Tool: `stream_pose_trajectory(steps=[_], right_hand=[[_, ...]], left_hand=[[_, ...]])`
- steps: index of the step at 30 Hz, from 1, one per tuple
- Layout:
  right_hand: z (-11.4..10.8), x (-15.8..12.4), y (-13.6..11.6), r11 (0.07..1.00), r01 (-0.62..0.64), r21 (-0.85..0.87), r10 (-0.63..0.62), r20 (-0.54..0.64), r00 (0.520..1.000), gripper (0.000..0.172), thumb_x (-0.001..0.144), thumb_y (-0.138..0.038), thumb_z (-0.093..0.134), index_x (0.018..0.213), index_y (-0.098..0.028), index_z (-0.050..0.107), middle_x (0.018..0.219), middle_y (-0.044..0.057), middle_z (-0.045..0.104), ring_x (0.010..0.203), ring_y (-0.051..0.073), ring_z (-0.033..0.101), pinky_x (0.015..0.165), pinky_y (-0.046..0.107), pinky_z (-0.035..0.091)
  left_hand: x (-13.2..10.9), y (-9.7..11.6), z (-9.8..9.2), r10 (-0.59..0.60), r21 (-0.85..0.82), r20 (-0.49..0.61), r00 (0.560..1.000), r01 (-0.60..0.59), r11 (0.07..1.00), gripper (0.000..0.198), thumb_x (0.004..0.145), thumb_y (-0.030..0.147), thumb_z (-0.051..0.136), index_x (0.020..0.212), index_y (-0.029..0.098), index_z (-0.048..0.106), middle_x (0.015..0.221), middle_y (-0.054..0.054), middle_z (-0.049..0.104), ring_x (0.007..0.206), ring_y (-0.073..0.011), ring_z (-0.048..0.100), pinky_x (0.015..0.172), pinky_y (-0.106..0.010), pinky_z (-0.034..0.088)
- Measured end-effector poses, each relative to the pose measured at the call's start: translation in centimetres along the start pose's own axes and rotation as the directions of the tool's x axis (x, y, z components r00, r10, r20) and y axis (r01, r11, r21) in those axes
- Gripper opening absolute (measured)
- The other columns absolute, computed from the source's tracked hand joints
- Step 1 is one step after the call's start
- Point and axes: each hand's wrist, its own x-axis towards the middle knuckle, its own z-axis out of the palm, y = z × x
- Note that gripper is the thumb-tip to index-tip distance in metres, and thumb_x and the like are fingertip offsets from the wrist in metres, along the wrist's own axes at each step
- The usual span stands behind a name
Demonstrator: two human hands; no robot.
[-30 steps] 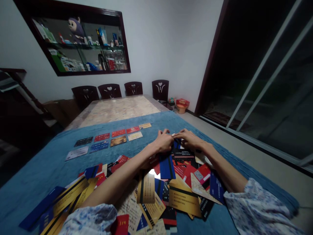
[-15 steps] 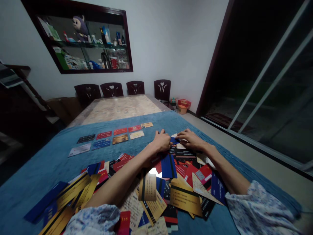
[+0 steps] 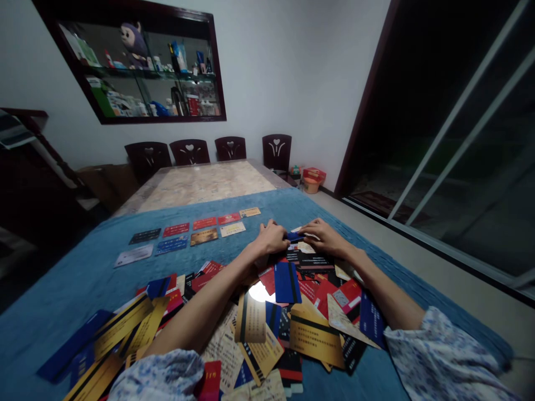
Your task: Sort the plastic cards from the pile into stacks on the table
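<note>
At the far edge of a loose heap of cards, a blue card [image 3: 295, 236] is held between my two hands. My left hand [image 3: 272, 238] has its fingers curled and closed at the card's left end. On the other end my right hand [image 3: 324, 238] pinches with bent fingers, its palm over black and pale cards. Below them lie a blue card with a dark stripe [image 3: 286, 283], a gold card [image 3: 315, 333] and many red, black and cream cards, partly overlapping. My left forearm hides part of the heap.
Two rows of cards lie apart on the blue cloth [image 3: 83, 278], among them a black card [image 3: 145, 236] and a white card [image 3: 134, 255]. Beyond is the bare tabletop [image 3: 209, 181], with several dark chairs [image 3: 277, 151] behind. A glass door [image 3: 468, 145] stands right.
The blue card between my hands has tilted and now shows as a narrower strip. Both hands stay in nearly the same place. The view has shifted slightly.
</note>
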Motion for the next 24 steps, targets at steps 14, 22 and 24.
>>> stream_pose_trajectory(steps=[14,22,24], right_hand=[[1.3,0.4,-0.2,0.993,-0.102,0.064,0.117,-0.317,0.941,0.027,0.094,-0.029,0.053,0.104,-0.019,0.076,0.089,0.011,0.069,0.091,0.024,0.059,0.080,0.034,0.049],[1.8,0.5,-0.3,0.995,-0.093,0.048,0.104,-0.352,0.930,0.033,0.089,-0.018,0.053,0.116,-0.023,0.071,0.087,0.008,0.066,0.088,0.024,0.058,0.079,0.035,0.049],[1.8,0.4,-0.4,0.995,-0.095,0.033,0.101,-0.338,0.936,0.038,0.087,-0.015,0.053,0.121,-0.023,0.069,0.089,0.008,0.067,0.090,0.024,0.058,0.081,0.036,0.049]], left_hand=[[0.6,-1.2,-0.1,-0.017,-0.131,-0.258,0.966,-0.017,0.991,0.035,0.077,0.011,0.051,0.096,0.016,0.081,0.088,-0.009,0.077,0.089,-0.0201,0.064,0.085,-0.029,0.048],[0.9,-1.8,0.9,-0.041,-0.179,-0.313,0.949,-0.017,0.984,0.049,0.076,0.004,0.052,0.115,0.021,0.075,0.107,-0.008,0.077,0.102,-0.0232,0.066,0.096,-0.033,0.048],[0.7,-1.7,1.0,-0.070,-0.177,-0.319,0.945,0.013,0.984,0.050,0.077,0.003,0.051,0.119,0.021,0.071,0.103,-0.008,0.076,0.102,-0.0239,0.066,0.094,-0.034,0.049]])
